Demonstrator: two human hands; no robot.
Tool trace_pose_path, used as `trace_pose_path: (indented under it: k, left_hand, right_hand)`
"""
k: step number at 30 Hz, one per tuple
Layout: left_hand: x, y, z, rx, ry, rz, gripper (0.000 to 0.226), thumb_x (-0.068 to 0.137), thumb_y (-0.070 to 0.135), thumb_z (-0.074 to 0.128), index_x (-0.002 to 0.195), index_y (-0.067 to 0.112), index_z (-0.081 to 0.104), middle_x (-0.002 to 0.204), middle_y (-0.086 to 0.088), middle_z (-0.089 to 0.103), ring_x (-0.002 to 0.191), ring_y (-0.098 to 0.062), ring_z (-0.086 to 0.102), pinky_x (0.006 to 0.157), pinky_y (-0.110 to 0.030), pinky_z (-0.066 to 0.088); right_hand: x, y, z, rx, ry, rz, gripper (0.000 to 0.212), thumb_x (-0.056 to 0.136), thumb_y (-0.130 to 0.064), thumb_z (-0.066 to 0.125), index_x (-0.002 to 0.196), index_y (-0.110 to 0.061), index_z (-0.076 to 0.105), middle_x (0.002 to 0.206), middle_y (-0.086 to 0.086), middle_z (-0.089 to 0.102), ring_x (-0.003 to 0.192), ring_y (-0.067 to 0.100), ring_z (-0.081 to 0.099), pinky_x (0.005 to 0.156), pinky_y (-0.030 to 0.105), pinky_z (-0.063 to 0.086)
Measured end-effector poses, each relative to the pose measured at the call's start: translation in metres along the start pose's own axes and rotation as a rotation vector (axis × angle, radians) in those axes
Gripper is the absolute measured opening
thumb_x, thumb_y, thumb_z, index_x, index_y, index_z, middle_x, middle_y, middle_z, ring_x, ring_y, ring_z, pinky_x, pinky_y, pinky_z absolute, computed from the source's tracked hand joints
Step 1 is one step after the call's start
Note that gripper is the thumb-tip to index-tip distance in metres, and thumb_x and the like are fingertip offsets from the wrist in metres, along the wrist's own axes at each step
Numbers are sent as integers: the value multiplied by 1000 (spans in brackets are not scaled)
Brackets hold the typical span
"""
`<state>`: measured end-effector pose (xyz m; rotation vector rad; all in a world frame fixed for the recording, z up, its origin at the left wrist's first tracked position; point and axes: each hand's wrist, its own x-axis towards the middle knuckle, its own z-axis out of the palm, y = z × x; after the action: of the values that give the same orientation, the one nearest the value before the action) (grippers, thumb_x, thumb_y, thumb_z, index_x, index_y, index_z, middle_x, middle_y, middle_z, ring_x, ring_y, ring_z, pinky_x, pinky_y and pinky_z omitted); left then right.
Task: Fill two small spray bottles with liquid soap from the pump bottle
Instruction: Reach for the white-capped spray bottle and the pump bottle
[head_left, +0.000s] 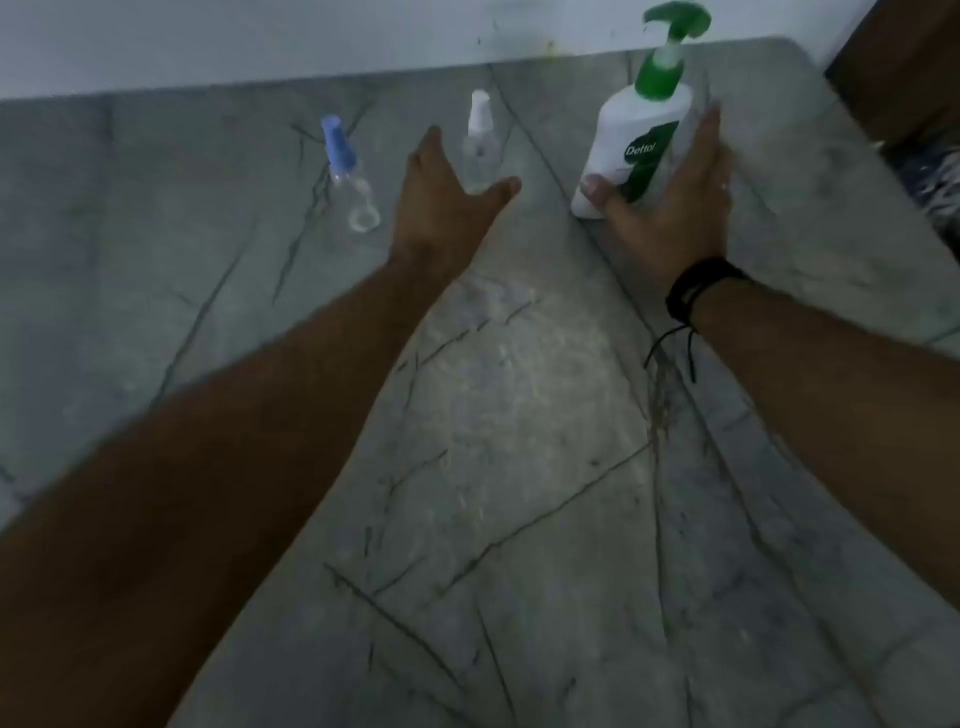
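Grey veined stone counter (519, 467), pale wall (260, 36) behind. Right hand (670, 218): fingers wrapped around white pump bottle (623, 150), green pump upright. Left hand (441, 202): fingers spread, released, white-capped spray bottle (478, 140) just beyond thumb; blue-capped spray bottle (345, 171) left of fingertips, apart.

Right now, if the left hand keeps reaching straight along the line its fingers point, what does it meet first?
Most likely the white-capped spray bottle: the left hand is open, thumb spread just under its base. Depth is unclear, so whether they already touch cannot be told.
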<state>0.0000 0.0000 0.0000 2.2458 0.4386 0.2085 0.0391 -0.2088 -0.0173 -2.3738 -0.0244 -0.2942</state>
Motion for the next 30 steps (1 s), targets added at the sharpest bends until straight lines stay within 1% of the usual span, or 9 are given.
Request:
trace_pose_path:
  k: [4, 6, 8, 10, 13, 16, 20, 24, 30]
  left_hand:
    - [16, -5, 14, 9, 28, 67, 102, 77, 61, 70, 153, 12, 21, 152, -6, 40, 137, -20, 40, 111, -33, 36]
    - [20, -10, 22, 24, 59, 109, 86, 80, 58, 68, 146, 14, 35, 141, -2, 52, 126, -16, 51, 98, -25, 41]
    - [22, -16, 28, 54, 104, 170, 61, 85, 54, 65, 130, 16, 50, 122, 4, 61, 109, -12, 58, 81, -19, 38]
    - [22, -18, 29, 89, 121, 195, 50, 86, 55, 62, 119, 16, 55, 110, 8, 61, 96, -9, 57, 75, -18, 35]
    - [17, -21, 30, 103, 140, 231, 49, 85, 56, 62, 115, 17, 58, 106, 9, 62, 91, -7, 54, 75, -19, 35]
    - [0, -27, 29, 90, 167, 267, 54, 83, 58, 63, 117, 17, 58, 111, 6, 66, 98, -9, 60, 77, -20, 38]
    - [-50, -33, 20, 75, 170, 294, 60, 82, 59, 65, 122, 16, 54, 114, 3, 66, 103, -14, 61, 83, -26, 46]
    - [-113, -40, 13, 56, 177, 289, 52, 79, 60, 67, 107, 18, 54, 106, 2, 65, 96, -19, 63, 83, -35, 52]
    - [-177, -50, 4, 57, 171, 266, 56, 76, 65, 68, 111, 21, 57, 109, 3, 68, 95, -16, 64, 84, -36, 54]
  right_hand:
    - [15, 4, 14, 192, 30, 11, 128, 58, -83, 72, 157, -19, 21, 150, -4, 47, 134, 15, 49, 110, 41, 45]
    - [19, 5, 22, 226, 50, -7, 116, 59, -78, 75, 151, -22, 30, 140, -11, 54, 126, 11, 55, 105, 39, 48]
    - [20, 9, 28, 216, 79, -50, 102, 61, -73, 76, 140, -22, 38, 128, -14, 58, 117, 11, 59, 101, 39, 50]
    - [22, 11, 32, 197, 98, -52, 93, 62, -70, 75, 132, -19, 41, 118, -14, 59, 110, 11, 61, 96, 39, 52]
    - [21, 13, 34, 183, 118, -72, 85, 66, -64, 76, 127, -16, 43, 110, -14, 58, 102, 10, 60, 91, 36, 52]
    - [11, 12, 29, 170, 110, -85, 84, 65, -64, 76, 125, -17, 42, 109, -11, 57, 102, 15, 61, 90, 37, 53]
    - [-23, 16, 14, 189, 82, -120, 87, 64, -66, 76, 128, -18, 41, 116, -6, 60, 107, 22, 62, 92, 41, 54]
    - [-76, 25, -10, 195, 49, -132, 88, 67, -67, 76, 130, -18, 38, 123, 1, 61, 108, 25, 61, 92, 42, 54]
    - [-138, 38, -36, 190, 21, -115, 92, 62, -71, 75, 129, -20, 36, 122, 4, 61, 106, 29, 62, 92, 47, 54]
